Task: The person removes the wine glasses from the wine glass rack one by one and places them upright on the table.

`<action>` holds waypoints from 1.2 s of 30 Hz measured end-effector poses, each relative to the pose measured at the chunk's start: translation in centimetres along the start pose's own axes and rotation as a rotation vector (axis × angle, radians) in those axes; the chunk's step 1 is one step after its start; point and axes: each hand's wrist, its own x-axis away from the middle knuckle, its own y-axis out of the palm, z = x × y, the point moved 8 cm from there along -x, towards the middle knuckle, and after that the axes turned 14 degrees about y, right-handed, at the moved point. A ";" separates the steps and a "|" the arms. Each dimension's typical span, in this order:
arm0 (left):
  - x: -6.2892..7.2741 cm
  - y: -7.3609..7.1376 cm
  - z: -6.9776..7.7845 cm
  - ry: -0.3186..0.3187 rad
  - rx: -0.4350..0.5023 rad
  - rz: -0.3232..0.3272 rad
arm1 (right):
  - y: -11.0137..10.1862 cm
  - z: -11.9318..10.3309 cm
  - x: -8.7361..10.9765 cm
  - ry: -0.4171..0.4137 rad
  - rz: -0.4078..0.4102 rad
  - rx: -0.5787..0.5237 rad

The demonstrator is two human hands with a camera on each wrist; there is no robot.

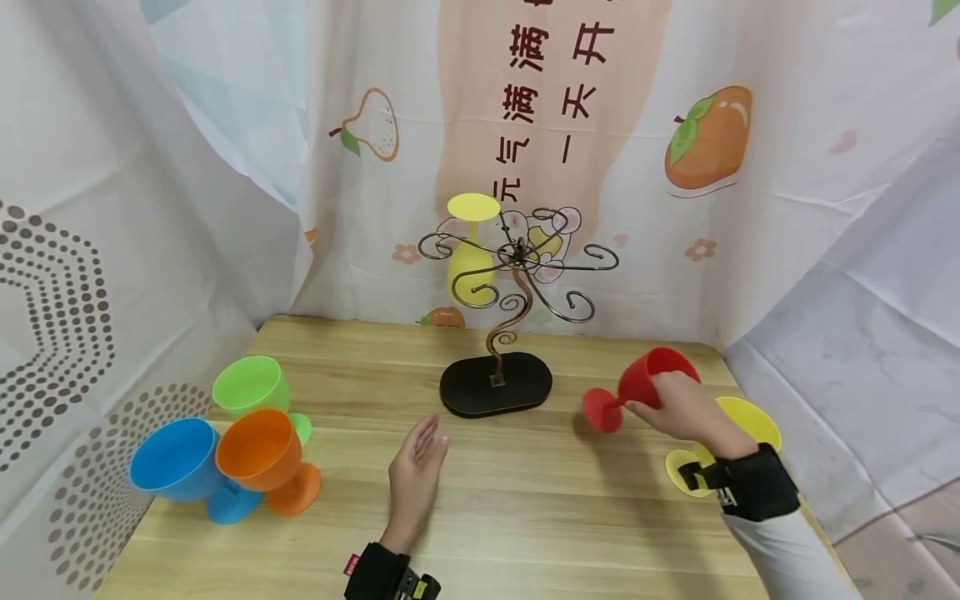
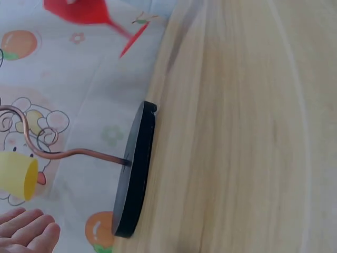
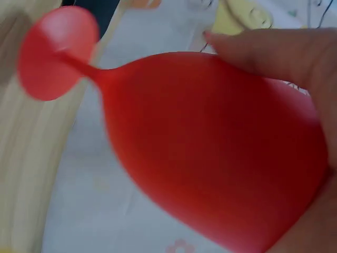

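Note:
My right hand (image 1: 684, 407) grips a red plastic goblet (image 1: 637, 385) by its bowl, above the right side of the table. The goblet is tilted, its foot pointing left; in the right wrist view the thumb lies along the bowl (image 3: 200, 137). Fingers extended and empty, my left hand (image 1: 415, 477) is over the table in front of a metal stemware rack (image 1: 517, 292). That rack has curled wire arms, a twisted copper-coloured stem and a black oval base (image 2: 134, 174). From its left side a yellow goblet (image 1: 469, 265) hangs upside down.
At the table's left stand a green goblet (image 1: 251, 387), a blue goblet (image 1: 174, 458) and an orange goblet (image 1: 258, 450), close together. Another yellow goblet (image 1: 753, 421) is at the right edge, partly behind my right wrist. Printed cloth (image 1: 360, 208) hangs behind the wooden table (image 1: 525, 500).

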 end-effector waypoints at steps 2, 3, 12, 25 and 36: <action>0.2 -0.3 0.1 0.005 -0.012 0.005 | 0.1 1.1 -0.1 0.043 -0.067 0.056; 0.3 -0.4 0.1 0.009 -0.016 0.008 | 0.2 1.5 -0.1 0.057 -0.095 0.071; 0.6 -0.6 0.1 0.007 -0.015 0.008 | 2.6 3.8 -0.7 0.107 -0.236 0.103; 0.2 -0.9 0.7 0.048 -0.052 0.000 | 3.9 4.3 -0.9 0.114 -0.230 0.092; -8.8 -4.1 7.8 0.238 -0.102 0.047 | -3.5 0.4 2.8 -0.011 0.512 -0.317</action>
